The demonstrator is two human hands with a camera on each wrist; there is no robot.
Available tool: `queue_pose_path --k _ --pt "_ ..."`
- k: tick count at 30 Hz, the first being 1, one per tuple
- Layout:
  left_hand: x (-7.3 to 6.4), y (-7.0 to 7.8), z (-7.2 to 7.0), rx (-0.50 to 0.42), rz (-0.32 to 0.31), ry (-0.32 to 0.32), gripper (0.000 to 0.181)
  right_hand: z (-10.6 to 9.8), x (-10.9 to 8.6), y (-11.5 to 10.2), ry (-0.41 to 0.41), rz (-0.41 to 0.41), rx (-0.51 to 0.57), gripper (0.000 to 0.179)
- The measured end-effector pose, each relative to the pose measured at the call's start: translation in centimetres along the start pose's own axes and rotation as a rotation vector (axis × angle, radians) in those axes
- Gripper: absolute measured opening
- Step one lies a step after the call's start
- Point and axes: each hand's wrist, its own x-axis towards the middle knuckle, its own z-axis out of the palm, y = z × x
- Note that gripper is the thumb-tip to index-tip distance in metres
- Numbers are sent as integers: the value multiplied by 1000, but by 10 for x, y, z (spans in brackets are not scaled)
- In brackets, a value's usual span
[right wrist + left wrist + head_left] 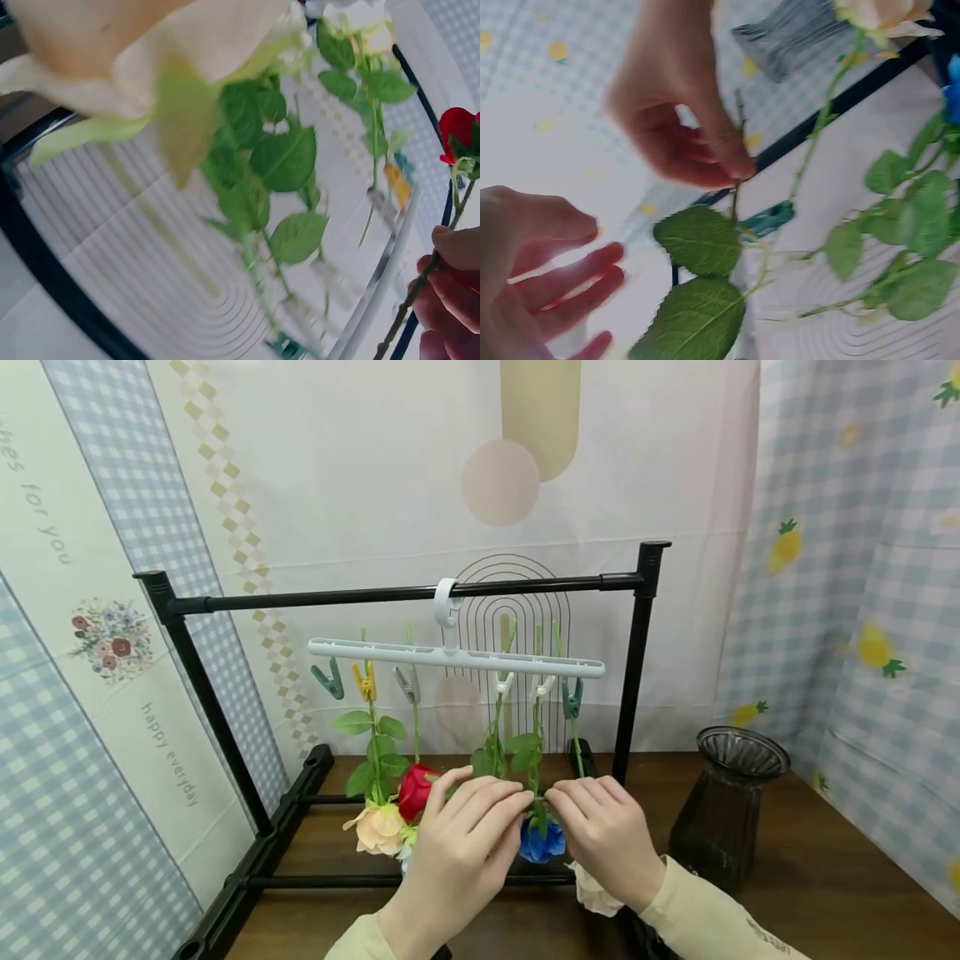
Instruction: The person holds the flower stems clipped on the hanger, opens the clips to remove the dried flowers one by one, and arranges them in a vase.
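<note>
A red artificial rose (416, 792) lies sideways, its head at the left of my left hand (465, 843). In the right wrist view, the thumb and fingers of the left hand (454, 289) pinch its dark stem (405, 311) below the bloom. My right hand (607, 827) is close beside the left one. The left wrist view shows the right hand (667, 97) pinching a leafy stem (735, 199) near its cut end, with two large leaves (697, 240) below. Behind the hands a blue rose (542, 842) hangs head down; a cream rose (596, 892) hangs by the right wrist.
A pale blue hanger (450, 657) hangs on a black rack (375, 597). Its clips hold several upside-down flowers, including a peach one (377, 828) under the yellow clip (364, 680). The far-left green clip (327, 679) holds no stem. A glass vase (720, 810) stands right.
</note>
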Motion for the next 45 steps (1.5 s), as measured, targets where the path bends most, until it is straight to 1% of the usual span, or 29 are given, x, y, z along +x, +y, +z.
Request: queue_pose_path --k 1,3,5,6,7,9,12,14,16,18,21,23,25,28,30,33,36,38,40,43,45 --pt "4 2 -2 -27 49 52 18 -2 0 4 19 12 2 28" --pt "9 6 -4 -66 144 133 17 -5 0 12 59 37 5 26" --pt "12 9 -3 -93 217 179 16 -10 0 21 97 63 6 25" --pt "13 11 -2 -103 244 189 16 -12 0 25 123 77 6 25" --pt "14 12 0 -114 257 191 16 -14 0 30 149 93 4 23" --pt "13 14 5 -130 264 186 16 -18 1 40 201 129 -1 22" --pt "12 14 16 -149 245 164 16 -24 1 58 287 201 -5 18" --pt "10 15 24 -165 208 126 17 -29 -1 71 315 272 -16 16" --pt "9 17 34 -177 174 89 18 -35 -4 84 336 367 -13 15" --pt "10 20 43 -194 142 46 17 -41 -7 97 337 466 8 15" --pt "15 27 56 -202 108 -11 16 -50 -13 117 311 597 58 19" --pt "19 31 64 -222 74 -66 15 -56 -17 130 275 665 86 22" --pt "22 33 73 -267 25 -127 15 -60 -22 141 237 724 94 24" --pt "28 34 86 -336 -63 -209 13 -64 -29 154 174 806 98 21" --pt "32 35 94 -358 -121 -245 12 -66 -34 160 125 847 83 19" --pt "39 36 105 -338 -187 -285 11 -68 -42 164 37 905 50 15" --pt "44 40 118 -340 -267 -358 12 -68 -48 164 -49 954 28 14" --pt "46 43 127 -373 -335 -427 13 -67 -51 164 -88 968 18 14" --pt "48 46 138 -414 -408 -496 15 -66 -53 163 -102 964 12 13" --pt "49 48 160 -525 -553 -586 21 -66 -56 163 -108 946 9 13" --pt "48 49 177 -579 -649 -622 29 -67 -59 161 -111 942 16 14"
